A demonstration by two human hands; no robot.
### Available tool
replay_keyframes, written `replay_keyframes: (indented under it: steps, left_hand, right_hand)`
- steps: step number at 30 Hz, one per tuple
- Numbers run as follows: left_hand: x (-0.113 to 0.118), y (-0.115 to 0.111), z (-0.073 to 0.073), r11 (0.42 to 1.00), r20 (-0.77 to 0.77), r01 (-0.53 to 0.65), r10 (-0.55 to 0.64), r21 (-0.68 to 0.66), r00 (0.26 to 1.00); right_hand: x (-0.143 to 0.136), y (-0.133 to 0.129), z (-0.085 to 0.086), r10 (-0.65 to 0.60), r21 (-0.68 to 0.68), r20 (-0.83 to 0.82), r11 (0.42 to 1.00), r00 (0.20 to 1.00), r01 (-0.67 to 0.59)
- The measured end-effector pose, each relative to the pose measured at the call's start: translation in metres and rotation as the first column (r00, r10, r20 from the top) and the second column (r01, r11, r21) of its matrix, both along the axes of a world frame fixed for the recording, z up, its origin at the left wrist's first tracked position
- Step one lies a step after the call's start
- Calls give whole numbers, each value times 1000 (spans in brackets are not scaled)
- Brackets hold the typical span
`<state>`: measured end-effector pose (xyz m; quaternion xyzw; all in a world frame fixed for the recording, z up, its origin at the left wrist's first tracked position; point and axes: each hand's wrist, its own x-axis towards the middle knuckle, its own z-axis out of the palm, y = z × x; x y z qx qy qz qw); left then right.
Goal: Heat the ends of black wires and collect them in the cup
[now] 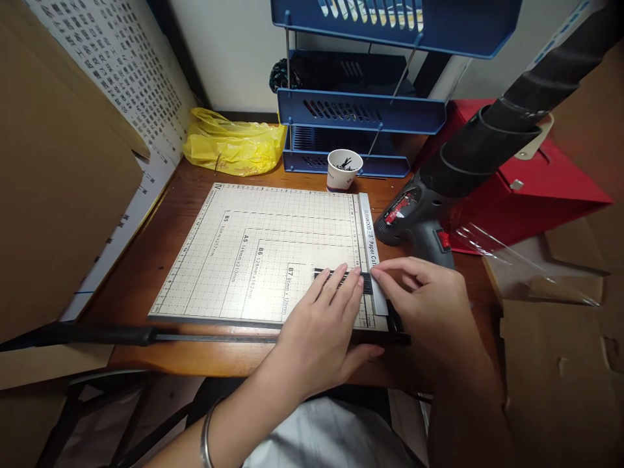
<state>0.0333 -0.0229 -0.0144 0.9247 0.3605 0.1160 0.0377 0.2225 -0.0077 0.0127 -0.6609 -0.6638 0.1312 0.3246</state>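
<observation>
A cream paper cutter with printed size lines lies on the wooden desk. My left hand rests on it with fingers stretched flat over a row of thin black strips, covering most of them. The strips run up to the cutter's pale edge guide. My right hand is at that guide, beside the strip ends. Its thumb and forefinger are pinched together, and whatever is between them is too small to make out. The cutter's long blade arm lies along the near side, its black handle pointing left.
Behind the cutter stands a paper cup with small black pieces inside. A blue tiered tray and a yellow plastic bag are at the back. A black blower-like power tool and a red box sit to the right. Cardboard is lower right.
</observation>
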Motion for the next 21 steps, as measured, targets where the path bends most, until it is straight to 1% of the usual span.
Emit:
replay_keyframes:
  steps: [5, 9, 14, 21]
  left_hand:
    - [1, 0, 0, 1000, -12, -1, 1, 17, 1000]
    - [5, -1, 0, 1000, 10, -21, 21, 23, 1000]
    - [9, -4, -4, 997, 38, -58, 57, 44, 998]
    - [9, -4, -8, 994, 64, -87, 82, 73, 995]
  right_hand:
    - [0, 1, -2, -60, 18, -17, 998, 998, 61]
    - [0, 0, -4, -57, 35, -41, 998, 998, 58]
    - [0, -1, -7, -40, 19, -43, 999, 998, 41]
    - [-1, -1, -5, -57, 6, -70, 998, 996, 58]
